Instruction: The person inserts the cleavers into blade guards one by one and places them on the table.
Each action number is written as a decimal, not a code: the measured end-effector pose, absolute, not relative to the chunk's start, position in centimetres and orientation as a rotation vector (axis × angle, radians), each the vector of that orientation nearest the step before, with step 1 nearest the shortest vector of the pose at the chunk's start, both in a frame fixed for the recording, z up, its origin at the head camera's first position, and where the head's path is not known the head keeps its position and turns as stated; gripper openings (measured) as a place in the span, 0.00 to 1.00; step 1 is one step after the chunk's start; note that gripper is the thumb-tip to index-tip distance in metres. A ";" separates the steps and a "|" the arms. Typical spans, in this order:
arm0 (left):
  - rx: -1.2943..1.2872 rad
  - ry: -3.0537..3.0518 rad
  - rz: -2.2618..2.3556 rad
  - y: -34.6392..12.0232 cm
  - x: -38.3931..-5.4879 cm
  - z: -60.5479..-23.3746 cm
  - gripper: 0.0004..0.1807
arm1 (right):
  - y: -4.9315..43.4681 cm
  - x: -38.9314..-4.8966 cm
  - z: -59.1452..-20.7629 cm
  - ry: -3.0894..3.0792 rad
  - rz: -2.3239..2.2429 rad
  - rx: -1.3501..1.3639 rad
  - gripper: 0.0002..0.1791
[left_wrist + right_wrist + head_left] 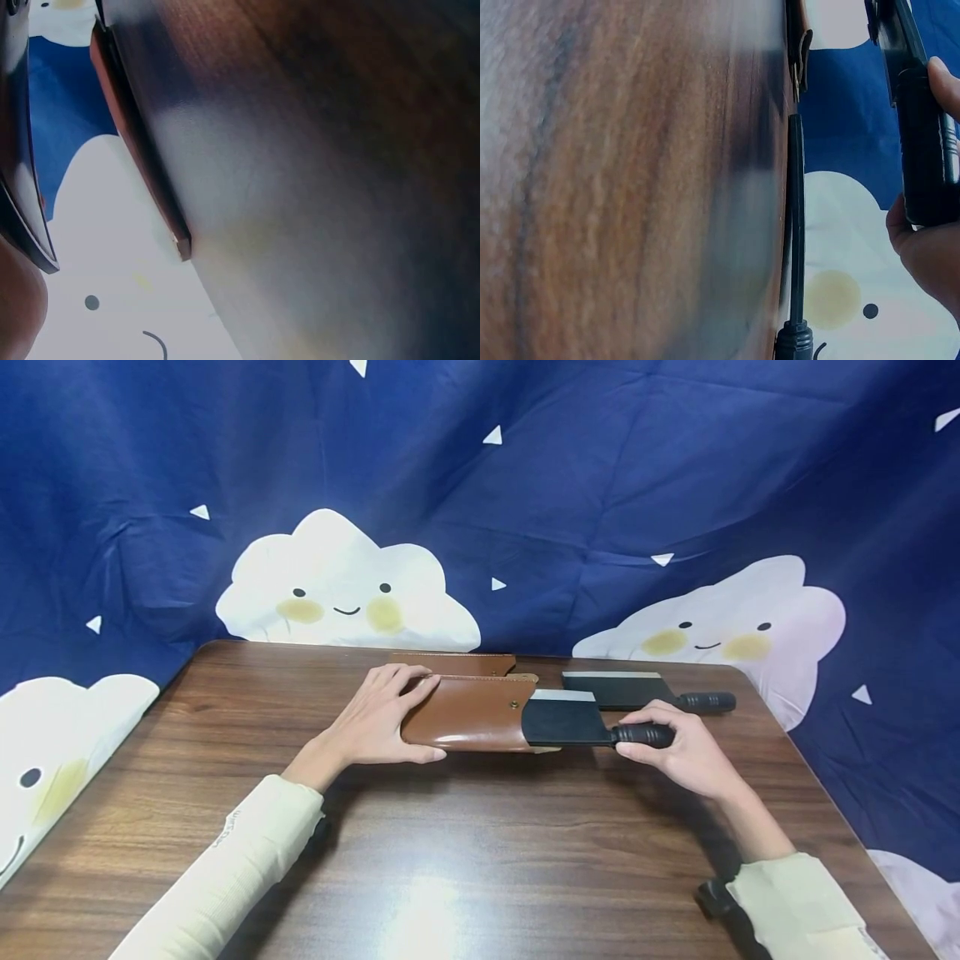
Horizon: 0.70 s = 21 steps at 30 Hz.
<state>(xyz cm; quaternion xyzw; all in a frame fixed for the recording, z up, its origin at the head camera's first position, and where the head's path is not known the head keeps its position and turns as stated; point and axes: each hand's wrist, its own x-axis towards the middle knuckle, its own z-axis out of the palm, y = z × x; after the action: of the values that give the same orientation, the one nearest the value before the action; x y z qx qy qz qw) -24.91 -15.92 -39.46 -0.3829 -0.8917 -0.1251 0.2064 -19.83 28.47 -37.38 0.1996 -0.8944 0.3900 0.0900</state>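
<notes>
My left hand [371, 718] grips the closed end of a brown leather sheath [472, 714], thumb along its lower edge and fingers over the top. Part of a black cleaver blade [564, 720] with a bright edge strip sticks out of the sheath's right end; the rest is hidden inside. My right hand [697, 764] pinches the cleaver's ribbed black handle [926, 150] between thumb and fingers. In the right wrist view, sheath and cleaver are held up off the table. The left wrist view catches only the edge of the held sheath [16, 135].
Behind, at the table's far edge, lie a second brown sheath [450, 663] and a second black cleaver [618, 691], its handle to the right. The wooden table [525, 852] meets a blue cloud-patterned curtain [540, 510].
</notes>
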 end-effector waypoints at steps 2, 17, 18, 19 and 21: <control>-1.066 -2.484 -0.348 -16.0 -24.9 -39.5 0.59 | 28.4 -19.9 -37.4 -2.657 1.158 0.588 0.16; -1.072 -2.488 -0.361 -15.8 -24.8 -39.3 0.59 | 27.3 -20.3 -37.4 -2.638 1.157 0.623 0.16; -1.071 -2.487 -0.360 -15.8 -24.8 -39.3 0.59 | 27.3 -20.4 -37.5 -2.636 1.156 0.624 0.16; -1.070 -2.486 -0.358 -15.8 -24.8 -39.3 0.59 | 27.2 -20.4 -37.5 -2.633 1.156 0.624 0.17; -1.070 -2.483 -0.353 -15.8 -24.7 -39.3 0.59 | 27.0 -20.4 -37.6 -2.628 1.157 0.626 0.17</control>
<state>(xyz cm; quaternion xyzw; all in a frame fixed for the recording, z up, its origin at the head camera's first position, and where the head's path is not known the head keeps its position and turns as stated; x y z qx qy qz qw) -24.74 -15.83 -39.29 -0.3841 -0.8911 -0.1268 0.2058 -20.42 27.01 -37.57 0.2118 -0.8897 0.3916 0.1012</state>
